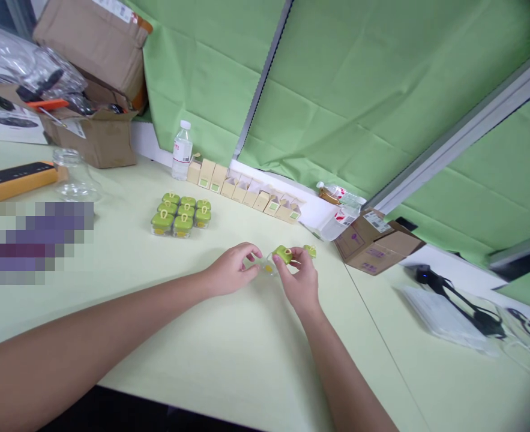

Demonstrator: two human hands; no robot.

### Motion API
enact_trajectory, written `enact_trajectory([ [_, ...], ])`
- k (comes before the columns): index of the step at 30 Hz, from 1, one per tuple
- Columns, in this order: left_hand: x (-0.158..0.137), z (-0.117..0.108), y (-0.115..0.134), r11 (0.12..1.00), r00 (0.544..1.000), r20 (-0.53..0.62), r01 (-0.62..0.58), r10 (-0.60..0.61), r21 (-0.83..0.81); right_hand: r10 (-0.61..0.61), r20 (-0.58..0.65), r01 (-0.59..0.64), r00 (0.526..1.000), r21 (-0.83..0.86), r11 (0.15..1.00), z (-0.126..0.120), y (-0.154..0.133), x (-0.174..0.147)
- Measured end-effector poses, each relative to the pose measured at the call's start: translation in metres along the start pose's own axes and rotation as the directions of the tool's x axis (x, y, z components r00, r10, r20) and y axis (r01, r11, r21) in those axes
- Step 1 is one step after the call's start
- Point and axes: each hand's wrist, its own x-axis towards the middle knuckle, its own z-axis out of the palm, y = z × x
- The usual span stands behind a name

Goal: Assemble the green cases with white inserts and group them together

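Observation:
My right hand (303, 282) pinches a small green lid (283, 254) with a pale loop on top, between thumb and fingers. The lid is tilted over a small clear container (269, 267) with a yellow mark, which stands on the table. Just left of that container is my left hand (234, 269), its fingers curved and apart with nothing between them. Behind my right fingers another green lid (310, 251) shows; what lies under it is hidden. Further left, several clear containers with green lids (183, 224) stand grouped in rows.
A row of small open cardboard boxes (246, 191) lines the table's back edge, beside an upright water bottle (182, 153). Two bottles lie near a brown carton (373, 243) at right. A glass jar (73, 177) and orange power strip (17, 181) are left.

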Motion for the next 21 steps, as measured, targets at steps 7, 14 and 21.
enact_trajectory([
  [7, 0.0, 0.001, -0.004, 0.999, 0.999, 0.012, -0.034, 0.033, 0.015, -0.02, 0.043, 0.028, 0.999, -0.191, 0.981, 0.002, 0.012, 0.002],
  [14, -0.001, 0.002, -0.002, 0.999, 0.999, 0.026, -0.031, 0.03, 0.021, 0.037, 0.121, -0.004, 0.992, -0.263, 0.965, 0.004, 0.023, 0.003],
  [21, -0.001, 0.001, 0.0, 0.999, 0.999, 0.033, -0.035, 0.034, 0.023, 0.091, 0.192, -0.042, 0.977, -0.247, 0.968, 0.004, 0.027, 0.003],
])
